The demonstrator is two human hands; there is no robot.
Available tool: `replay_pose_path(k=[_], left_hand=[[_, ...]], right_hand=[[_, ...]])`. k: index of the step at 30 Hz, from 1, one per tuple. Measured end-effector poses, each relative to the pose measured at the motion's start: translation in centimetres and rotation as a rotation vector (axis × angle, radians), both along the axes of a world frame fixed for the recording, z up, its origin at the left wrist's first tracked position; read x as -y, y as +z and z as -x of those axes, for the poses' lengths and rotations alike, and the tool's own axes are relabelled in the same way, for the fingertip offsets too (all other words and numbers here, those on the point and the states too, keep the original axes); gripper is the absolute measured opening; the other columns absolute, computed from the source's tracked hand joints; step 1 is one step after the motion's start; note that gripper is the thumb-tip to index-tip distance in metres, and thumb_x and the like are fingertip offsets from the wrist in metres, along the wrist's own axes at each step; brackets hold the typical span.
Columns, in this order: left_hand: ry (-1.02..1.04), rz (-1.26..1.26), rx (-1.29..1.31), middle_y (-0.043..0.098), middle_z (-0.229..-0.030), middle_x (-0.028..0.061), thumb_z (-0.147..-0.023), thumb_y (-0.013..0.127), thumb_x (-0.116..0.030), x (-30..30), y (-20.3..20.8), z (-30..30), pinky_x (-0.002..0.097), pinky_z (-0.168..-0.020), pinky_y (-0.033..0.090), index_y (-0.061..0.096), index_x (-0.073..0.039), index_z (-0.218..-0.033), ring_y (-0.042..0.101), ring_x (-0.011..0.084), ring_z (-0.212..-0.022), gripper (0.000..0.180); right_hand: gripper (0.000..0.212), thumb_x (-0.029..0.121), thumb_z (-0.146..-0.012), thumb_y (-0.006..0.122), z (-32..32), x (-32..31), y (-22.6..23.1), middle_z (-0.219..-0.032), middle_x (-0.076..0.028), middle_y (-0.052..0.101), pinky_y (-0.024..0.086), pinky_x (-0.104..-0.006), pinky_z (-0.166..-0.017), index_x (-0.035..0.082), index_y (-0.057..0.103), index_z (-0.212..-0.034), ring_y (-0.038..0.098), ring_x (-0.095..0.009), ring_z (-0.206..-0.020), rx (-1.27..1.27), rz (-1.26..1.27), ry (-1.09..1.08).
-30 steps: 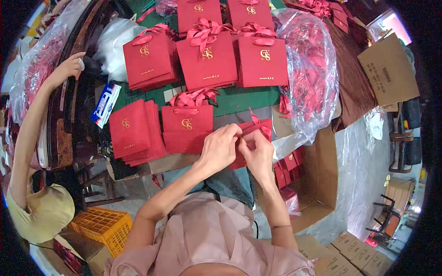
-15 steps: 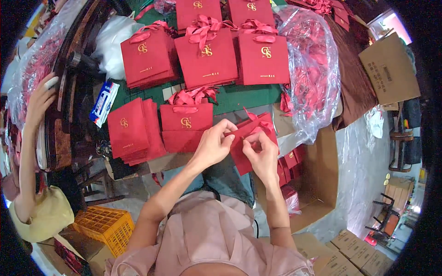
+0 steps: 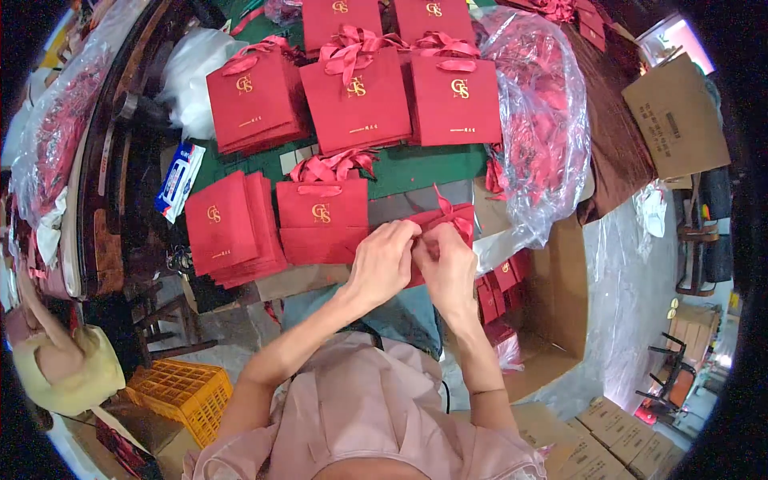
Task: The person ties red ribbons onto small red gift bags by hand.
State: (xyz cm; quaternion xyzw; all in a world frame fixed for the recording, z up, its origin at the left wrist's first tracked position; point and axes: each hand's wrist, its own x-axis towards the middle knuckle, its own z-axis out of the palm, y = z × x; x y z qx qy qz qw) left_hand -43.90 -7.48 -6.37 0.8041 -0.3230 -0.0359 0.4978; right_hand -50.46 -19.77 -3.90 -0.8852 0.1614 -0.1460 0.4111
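At the near edge of the table, before the wearer's lap: one red bag (image 3: 466, 213), tilted, partly covered by both hands, with a red ribbon (image 3: 442, 198) at its top. Left hand (image 3: 386, 260): back upward, fingers bent and closed on the bag's left part; exact pinch point hidden. Right hand (image 3: 446, 268): fingers curled, thumb drawn in, closed on the bag just beside the left hand; what lies between the fingertips cannot be told.

Left of the hands: one upright bag (image 3: 322, 220), gold-marked, with a bunch of ribbons (image 3: 332, 166) at its top; beside it, a fanned stack of bags (image 3: 220, 224), leaning.

Farther back, over a green mat (image 3: 408, 174): three stacks in a row, namely left stack (image 3: 246, 96), middle stack (image 3: 358, 104) and right stack (image 3: 456, 110), red, ribbon handles uppermost; behind these, two further groups of bags, cut by the upper edge of view.

Left side of the table: one blue-and-white packet (image 3: 179, 182); one white plastic bag (image 3: 200, 76). Right side: one clear plastic sack (image 3: 548, 120) of red material.

Below right: one open cardboard box (image 3: 564, 280), red bags inside. Lower left: one yellow crate (image 3: 180, 388); near it, a co-worker's yellow garment (image 3: 96, 368).
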Motion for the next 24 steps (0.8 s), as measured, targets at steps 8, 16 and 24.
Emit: replay_pose_path(k=[8, 16, 24], left_hand=[[-0.031, 0.000, -0.076, 0.066, -0.090, 0.0141, -0.087, 0.062, -0.003, -0.2, 0.6, -0.6, 0.0377, -0.064, 0.051, 0.058, -0.003, -0.101, 0.064, 0.0283, -0.073, 0.015], [-0.003, -0.102, -0.058, 0.067, -0.093, 0.0136, -0.081, 0.075, -0.015, 0.0, 0.0, -0.2, 0.0392, -0.067, 0.052, 0.056, -0.004, -0.101, 0.064, 0.0292, -0.075, 0.029], [-0.169, -0.004, 0.129, 0.061, -0.091, 0.0112, -0.081, 0.068, -0.003, 0.0, -1.3, 0.8, 0.0412, -0.073, 0.052, 0.058, -0.004, -0.096, 0.060, 0.0316, -0.084, 0.019]], right_hand=[[0.020, 0.007, -0.090, 0.068, 0.4, 1.1, -0.8, -0.088, -0.012, 0.072, 0.053, -0.0317, -0.068, 0.000, 0.063, -0.107, 0.070, -0.021, -0.076, -0.095, -0.260, -0.001], [0.015, 0.007, -0.091, 0.064, 0.6, 3.3, 1.1, -0.095, -0.012, 0.065, 0.051, -0.0323, -0.073, 0.001, 0.069, -0.104, 0.066, -0.023, -0.084, 0.035, 0.017, 0.049], [0.012, 0.011, -0.088, 0.062, -1.4, 6.0, 1.1, -0.088, -0.017, 0.068, 0.052, -0.0451, -0.076, 0.003, 0.071, -0.091, 0.066, -0.038, -0.085, -0.211, 0.029, 0.434]])
